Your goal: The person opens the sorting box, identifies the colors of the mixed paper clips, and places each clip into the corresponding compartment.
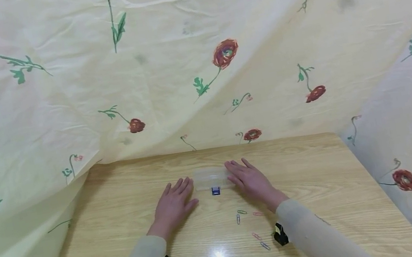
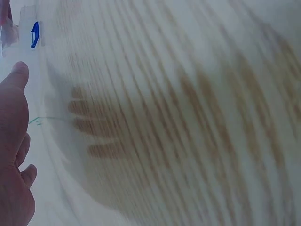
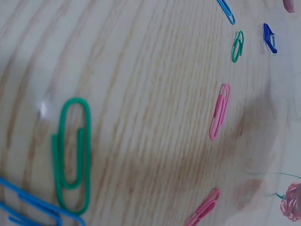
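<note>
A clear plastic box (image 1: 210,178) with a blue latch (image 1: 215,191) on its front lies near the far side of the table. My left hand (image 1: 174,205) is at the box's left end with fingers extended; whether they touch it I cannot tell. Over the right end of the box lie the extended fingers of my right hand (image 1: 250,181). In the left wrist view, my left hand (image 2: 14,127) shows at the left edge, beneath the blue latch (image 2: 35,35). Several paper clips lie on the table, among them a green one (image 3: 88,155) and a pink one (image 3: 220,111).
The wood-grain table (image 1: 119,197) is bounded at the back and sides by a cream cloth (image 1: 164,76) with printed flowers. A blue paper clip (image 1: 238,219) and a pink one (image 1: 257,236) lie between my forearms. Black wrist-worn gear (image 1: 280,234) hangs by the right sleeve.
</note>
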Demonstrator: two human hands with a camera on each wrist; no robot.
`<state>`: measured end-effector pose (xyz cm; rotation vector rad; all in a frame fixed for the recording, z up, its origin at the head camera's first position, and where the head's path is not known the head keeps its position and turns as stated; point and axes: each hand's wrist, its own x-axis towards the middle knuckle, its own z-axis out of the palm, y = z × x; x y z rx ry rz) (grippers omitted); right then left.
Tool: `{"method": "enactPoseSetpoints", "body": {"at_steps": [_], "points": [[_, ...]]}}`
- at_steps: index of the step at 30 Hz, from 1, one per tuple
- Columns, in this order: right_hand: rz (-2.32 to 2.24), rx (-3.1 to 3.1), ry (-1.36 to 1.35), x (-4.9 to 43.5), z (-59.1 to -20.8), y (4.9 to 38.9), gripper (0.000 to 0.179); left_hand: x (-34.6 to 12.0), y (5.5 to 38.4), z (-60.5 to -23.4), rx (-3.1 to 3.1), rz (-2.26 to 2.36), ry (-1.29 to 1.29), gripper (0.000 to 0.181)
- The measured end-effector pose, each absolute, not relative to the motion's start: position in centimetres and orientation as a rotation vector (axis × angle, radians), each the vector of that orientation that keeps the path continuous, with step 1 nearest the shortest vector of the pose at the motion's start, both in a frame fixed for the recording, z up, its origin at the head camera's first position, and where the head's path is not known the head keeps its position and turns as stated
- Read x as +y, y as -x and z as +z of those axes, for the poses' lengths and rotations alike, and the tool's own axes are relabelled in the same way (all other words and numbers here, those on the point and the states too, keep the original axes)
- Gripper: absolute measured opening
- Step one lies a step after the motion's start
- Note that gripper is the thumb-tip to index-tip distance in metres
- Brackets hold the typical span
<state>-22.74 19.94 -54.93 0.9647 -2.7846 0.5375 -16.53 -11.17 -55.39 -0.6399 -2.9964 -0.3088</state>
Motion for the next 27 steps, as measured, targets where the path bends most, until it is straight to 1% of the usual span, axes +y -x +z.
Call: {"method": "enactPoseSetpoints", "body": {"at_steps": [12, 27], "points": [[0.578, -2.76, -0.974, 20.0, -54.7, 22.9, 0.054, -10.1, 16.6, -56.1, -2.996, -0.253, 0.65, 0.069], [0.622, -2.851, -0.883, 19.6, -53.9, 23.6, 0.054, -10.1, 16.5, -56.2, -2.985, -0.263, 0.676, 0.066]]}}
